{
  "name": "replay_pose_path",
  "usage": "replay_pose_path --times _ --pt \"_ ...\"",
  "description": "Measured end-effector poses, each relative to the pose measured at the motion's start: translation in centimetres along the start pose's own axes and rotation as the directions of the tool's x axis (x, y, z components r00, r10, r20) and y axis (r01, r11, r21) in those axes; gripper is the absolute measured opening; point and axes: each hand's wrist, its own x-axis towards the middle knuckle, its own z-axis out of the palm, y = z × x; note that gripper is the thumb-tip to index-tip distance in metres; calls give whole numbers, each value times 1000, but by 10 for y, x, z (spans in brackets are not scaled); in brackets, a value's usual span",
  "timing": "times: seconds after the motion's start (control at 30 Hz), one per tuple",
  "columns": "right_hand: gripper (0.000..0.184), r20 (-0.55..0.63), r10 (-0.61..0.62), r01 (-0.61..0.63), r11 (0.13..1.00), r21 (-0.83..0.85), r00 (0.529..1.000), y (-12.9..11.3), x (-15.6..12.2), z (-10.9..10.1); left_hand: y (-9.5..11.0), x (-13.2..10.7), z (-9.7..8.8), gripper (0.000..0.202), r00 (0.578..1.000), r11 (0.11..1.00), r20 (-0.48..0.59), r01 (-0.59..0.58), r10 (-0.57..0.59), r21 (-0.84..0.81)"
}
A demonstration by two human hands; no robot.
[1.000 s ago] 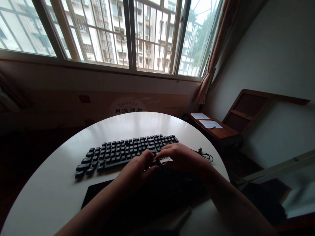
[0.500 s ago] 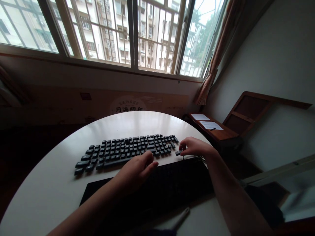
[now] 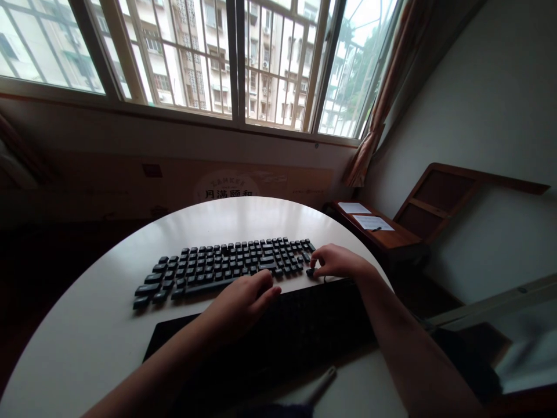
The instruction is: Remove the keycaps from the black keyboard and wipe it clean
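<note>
Loose black keycaps point(image 3: 217, 264) lie in keyboard-like rows on the white round table point(image 3: 96, 302). My right hand point(image 3: 333, 261) is at the right end of the rows, thumb and fingers pinched on one dark keycap point(image 3: 310, 272) at the table surface. My left hand point(image 3: 250, 293) hovers or rests by the lower edge of the rows, fingers curled in; whether anything is inside them is hidden. Beneath both forearms lies a black keyboard base point(image 3: 300, 331), its surface too dark to make out in detail.
A grey-handled tool point(image 3: 322, 383) lies at the table's near edge. A cable point(image 3: 325, 280) shows beside my right wrist. To the right stands a wooden chair point(image 3: 404, 232) with papers point(image 3: 373, 223) and a pen on it. A barred window point(image 3: 235, 69) spans the far wall.
My right hand has shifted slightly left with the keycap, closer to the rows. My left hand has stayed almost where it was.
</note>
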Motion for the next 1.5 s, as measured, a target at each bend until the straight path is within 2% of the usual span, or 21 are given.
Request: replay_pose_path --times 0.3,1.3,1.4,1.5 --pt "20 -112 16 -23 998 -64 994 2 6 7 -1 1 0 35 1000 1000 6 -9 9 13" --pt "20 -146 -13 3 998 -64 989 3 4 10 3 1 -2 42 1000 1000 20 -19 20 -22" --pt "27 -188 -33 30 999 -18 982 3 0 6 3 1 -2 43 1000 1000 18 -23 23 -10" --pt "25 -341 -110 132 990 43 934 -1 -6 -3 2 0 -2 45 998 999 38 -41 41 9"
